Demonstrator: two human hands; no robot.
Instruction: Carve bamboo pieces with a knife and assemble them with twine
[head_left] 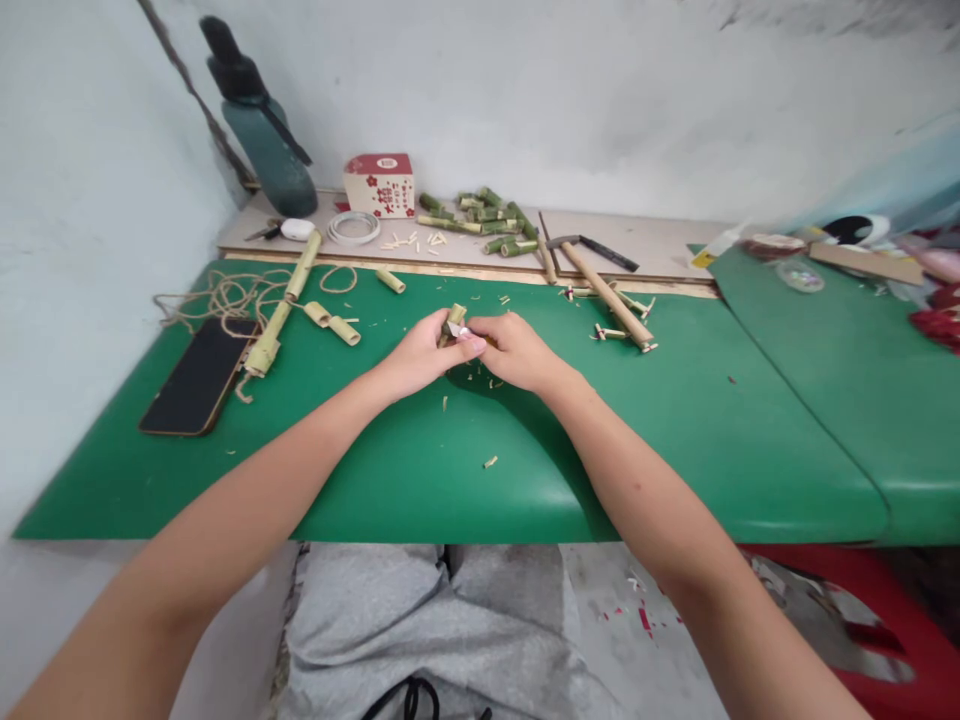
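Note:
My left hand (pixel 424 352) is closed around a short green bamboo piece (pixel 454 316) held upright over the green table (pixel 675 440). My right hand (pixel 514 350) is closed too, pressed against the left, gripping a small metal blade (pixel 458 330) at the bamboo's side; its handle is hidden in the fist. Small bamboo chips lie under and around both hands.
A black phone (pixel 201 375), coiled twine (pixel 225 295) and a long bamboo stick (pixel 285 305) lie at the left. A pile of cut bamboo pieces (pixel 484 218), a red-and-white box (pixel 380 184), a hammer (pixel 596 280) and a dark bottle (pixel 262 130) stand at the back.

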